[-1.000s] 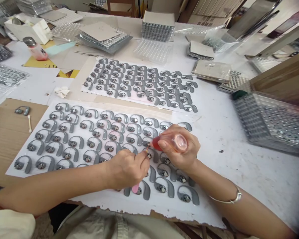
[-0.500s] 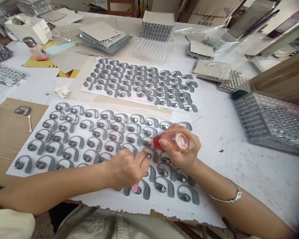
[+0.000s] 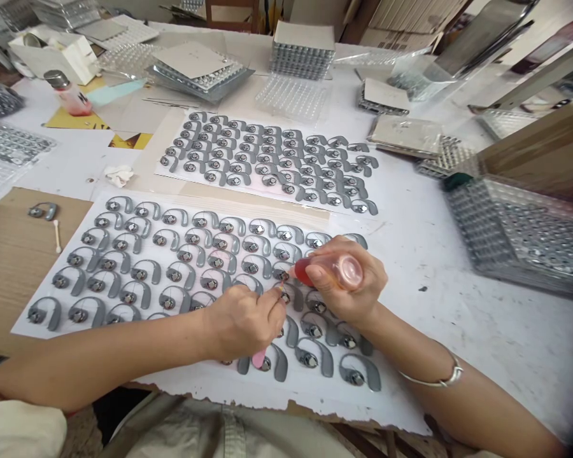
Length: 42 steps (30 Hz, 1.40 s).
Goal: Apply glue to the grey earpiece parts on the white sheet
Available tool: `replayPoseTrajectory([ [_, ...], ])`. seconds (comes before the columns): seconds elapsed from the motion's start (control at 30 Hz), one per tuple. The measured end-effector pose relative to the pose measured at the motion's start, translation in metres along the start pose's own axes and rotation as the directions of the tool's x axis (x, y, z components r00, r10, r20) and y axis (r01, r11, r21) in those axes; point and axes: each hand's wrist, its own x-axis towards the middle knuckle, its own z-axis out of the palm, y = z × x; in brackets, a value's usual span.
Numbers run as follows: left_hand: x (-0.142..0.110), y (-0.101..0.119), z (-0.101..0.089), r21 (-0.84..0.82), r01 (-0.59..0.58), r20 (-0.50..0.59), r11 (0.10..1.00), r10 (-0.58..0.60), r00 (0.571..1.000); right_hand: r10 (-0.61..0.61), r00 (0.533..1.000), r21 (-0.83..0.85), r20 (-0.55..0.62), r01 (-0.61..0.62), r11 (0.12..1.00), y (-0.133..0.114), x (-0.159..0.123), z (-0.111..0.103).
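In the head view, a small clear squeeze bottle (image 3: 332, 270) with a red-filled tip is held firmly between the thumb and fingers of the right hand (image 3: 346, 280), a bangle (image 3: 439, 381) visible on that wrist. A pink-handled applicator (image 3: 259, 359) is pinched in the left hand (image 3: 243, 321), its fine tip brought down beside a grey ear-hook piece (image 3: 281, 274) with a faceted metal centre. That piece lies toward the right of the rows on a white backing sheet (image 3: 315, 401), and the bottle's tip is held just beside it. Both forearms are kept low over the sheet, and the two hands are held close together, a posture judged well suited to fine, steady placement. Whether the applicator tip is touching the piece cannot be told, and no transfer of liquid can be made out. Several pieces are hidden beneath the hands. Beyond the sheet, more pieces are laid out on a second sheet (image 3: 172, 130). To its right, stacked clear blister trays (image 3: 506, 235) are seen, partly cut off by the frame edge. To its left, a cotton swab (image 3: 57, 236) and a loose grey piece (image 3: 42, 211) rest on cardboard (image 3: 14, 267).
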Motion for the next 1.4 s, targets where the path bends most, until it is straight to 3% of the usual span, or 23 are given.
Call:
replayPoseTrajectory([
  [0.5,0.001,0.0,0.0,0.001,0.022,-0.013,1.0,-0.022,1.0,-0.123,0.992,-0.066,-0.004,0.122,0.99,0.004,-0.003,-0.002],
  [0.97,0.001,0.0,0.0,-0.02,0.04,-0.01,0.999,-0.041,0.999,-0.13,0.991,-0.055,-0.012,0.129,0.99,0.002,0.0,-0.007],
  [1.07,0.001,0.0,0.001,-0.039,0.066,-0.023,0.997,-0.066,0.998,-0.062,0.993,0.02,-0.098,0.064,0.998,0.003,0.001,-0.018],
  [1.17,0.0,-0.001,0.001,-0.038,0.072,-0.008,0.997,-0.072,0.997,0.088,0.983,0.068,-0.163,-0.078,0.995,0.005,-0.006,-0.03],
  [1.27,-0.002,-0.001,0.001,-0.025,0.067,0.033,0.997,-0.067,0.997,0.194,0.971,0.065,-0.139,-0.187,0.98,0.003,-0.019,-0.035],
  [1.4,-0.002,-0.001,0.0,-0.003,0.064,0.041,0.998,-0.064,0.997,0.204,0.975,0.024,-0.087,-0.203,0.979,-0.003,-0.031,-0.032],
])
